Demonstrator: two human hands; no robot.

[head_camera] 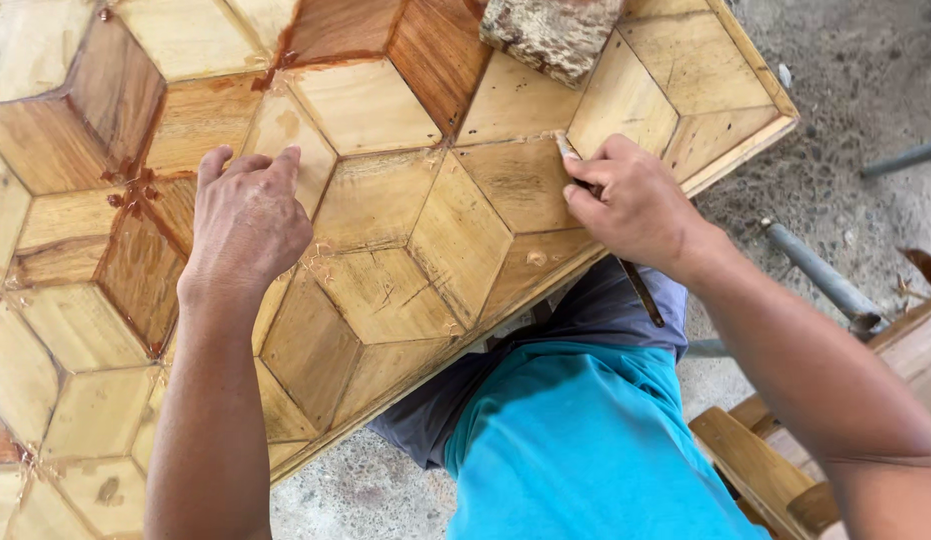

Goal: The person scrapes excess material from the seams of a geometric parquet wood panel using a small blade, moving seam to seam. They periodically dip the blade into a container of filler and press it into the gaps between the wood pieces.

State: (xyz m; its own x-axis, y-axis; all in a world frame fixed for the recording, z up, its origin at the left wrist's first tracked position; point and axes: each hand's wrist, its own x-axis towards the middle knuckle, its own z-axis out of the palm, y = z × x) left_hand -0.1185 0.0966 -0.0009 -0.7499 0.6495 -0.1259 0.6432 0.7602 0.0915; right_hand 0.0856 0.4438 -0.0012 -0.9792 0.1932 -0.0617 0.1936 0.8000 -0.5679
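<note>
A thin metal tool [568,150] sits in the right hand [633,205], up at about one o'clock in the view. The fingers are curled tight around it, and its tip touches a seam between two wood pieces on the big wooden panel [385,300]. A dark, thin handle end [642,292] pokes out below the wrist, over the panel's edge. The panel is made of many small wood pieces that fit together like little boxes — some pale yellow, some reddish brown. The left hand [247,220] lies at about nine o'clock from the right hand, well apart from it. It is pressed down flat on the panel with the fingers close together, and it holds nothing. At twelve o'clock, at the top of the view, a rough grey block [550,32] rests on the panel. At six o'clock there is the person's blue shirt [575,450], below the panel's edge. At three o'clock a grey metal pipe [820,275] lies on the concrete floor [865,90] — and at five o'clock some wooden pieces [755,460] show in the corner.
</note>
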